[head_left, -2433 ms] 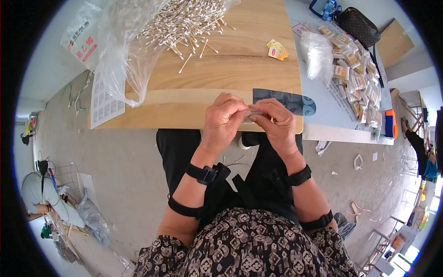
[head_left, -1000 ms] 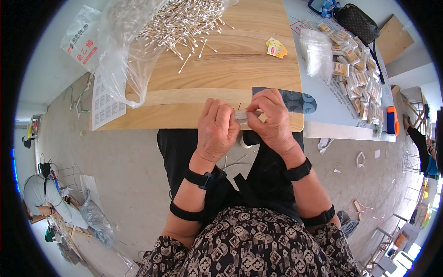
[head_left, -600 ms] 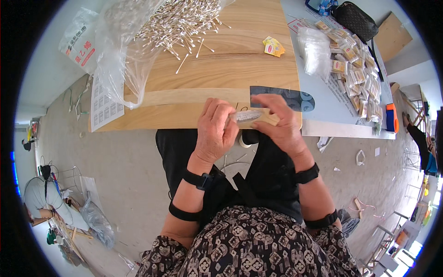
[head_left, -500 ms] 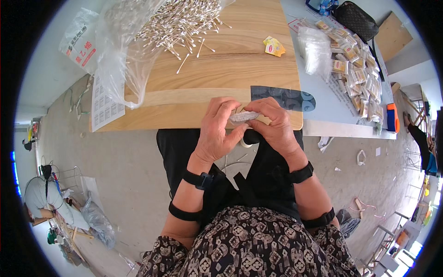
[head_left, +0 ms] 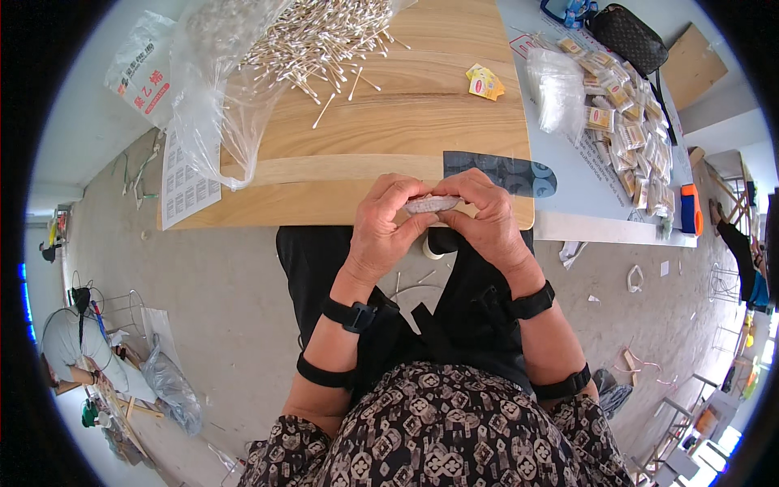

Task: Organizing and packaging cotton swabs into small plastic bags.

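Pinching a whitish bundle (head_left: 432,204), left hand (head_left: 380,226), right hand (head_left: 491,221) curled nearly closed, bundle's ends hidden

Person in front of me, both hands up at the near edge of a wooden tabletop (head_left: 389,122). Left hand (head_left: 380,223) and right hand (head_left: 491,219) pinch a small whitish bundle (head_left: 432,204) between thumbs and fingers, one at each end. Loose cotton swabs (head_left: 324,40) heaped at far left, beside a clear plastic bag (head_left: 213,114). Yellow cards (head_left: 484,84) farther right. Dark film strip (head_left: 531,179) by right hand, overhanging the board's edge. Grey side table (head_left: 560,174): clear sleeves (head_left: 556,91), piled filled packets (head_left: 629,134), black bag (head_left: 627,40).
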Demonstrator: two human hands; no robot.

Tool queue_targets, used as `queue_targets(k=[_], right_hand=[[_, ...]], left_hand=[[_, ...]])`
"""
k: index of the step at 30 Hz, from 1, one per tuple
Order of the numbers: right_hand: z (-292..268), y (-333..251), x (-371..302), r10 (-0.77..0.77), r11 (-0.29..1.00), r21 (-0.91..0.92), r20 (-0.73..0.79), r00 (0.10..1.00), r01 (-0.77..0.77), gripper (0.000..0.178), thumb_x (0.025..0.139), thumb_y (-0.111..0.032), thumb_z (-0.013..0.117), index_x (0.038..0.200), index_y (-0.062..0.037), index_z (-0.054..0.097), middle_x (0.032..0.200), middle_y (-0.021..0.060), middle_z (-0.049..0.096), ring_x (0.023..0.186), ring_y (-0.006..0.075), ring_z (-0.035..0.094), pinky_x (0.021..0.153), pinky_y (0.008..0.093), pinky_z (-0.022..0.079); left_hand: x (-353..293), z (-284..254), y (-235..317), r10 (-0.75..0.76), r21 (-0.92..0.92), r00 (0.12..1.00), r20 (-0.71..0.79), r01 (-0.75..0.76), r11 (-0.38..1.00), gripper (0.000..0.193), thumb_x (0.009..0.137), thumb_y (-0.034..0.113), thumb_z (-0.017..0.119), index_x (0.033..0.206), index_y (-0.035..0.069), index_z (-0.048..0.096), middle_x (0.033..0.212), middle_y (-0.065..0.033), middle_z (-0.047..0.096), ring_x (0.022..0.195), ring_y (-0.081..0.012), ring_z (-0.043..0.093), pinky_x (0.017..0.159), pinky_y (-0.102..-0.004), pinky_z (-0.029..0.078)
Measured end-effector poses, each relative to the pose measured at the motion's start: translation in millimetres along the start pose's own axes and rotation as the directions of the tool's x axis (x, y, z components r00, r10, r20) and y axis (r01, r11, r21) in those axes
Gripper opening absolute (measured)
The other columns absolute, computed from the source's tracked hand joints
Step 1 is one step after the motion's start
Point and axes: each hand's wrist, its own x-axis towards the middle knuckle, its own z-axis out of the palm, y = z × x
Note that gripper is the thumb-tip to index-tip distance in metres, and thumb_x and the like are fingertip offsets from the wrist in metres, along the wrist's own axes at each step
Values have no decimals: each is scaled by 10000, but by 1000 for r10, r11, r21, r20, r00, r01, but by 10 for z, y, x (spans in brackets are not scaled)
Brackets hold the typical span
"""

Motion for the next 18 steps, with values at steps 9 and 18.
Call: queue_targets(k=[9, 18], right_hand=[[25, 5, 0, -91, 993, -72, -17, 996, 90, 219, 664, 48, 719, 862, -27, 666, 848, 83, 645, 841, 277, 568, 755, 359, 477], [96, 124, -169, -240, 902, -392, -101, 966, 183, 406, 637, 92, 684, 1019, -46, 665, 1026, 120, 641, 923, 318, 639, 747, 346, 540]], left_hand=[[46, -2, 67, 59, 93, 998, 19, -61, 994, 272, 722, -27, 746, 952, 6, 604, 890, -96, 596, 788, -216, 587, 721, -305, 488], [-28, -154, 10, -680, -234, 727, 97, 680, 695, 307, 993, 262, 530, 901, -20, 608, 760, -71, 619, 623, -130, 614, 540, -240, 489]])
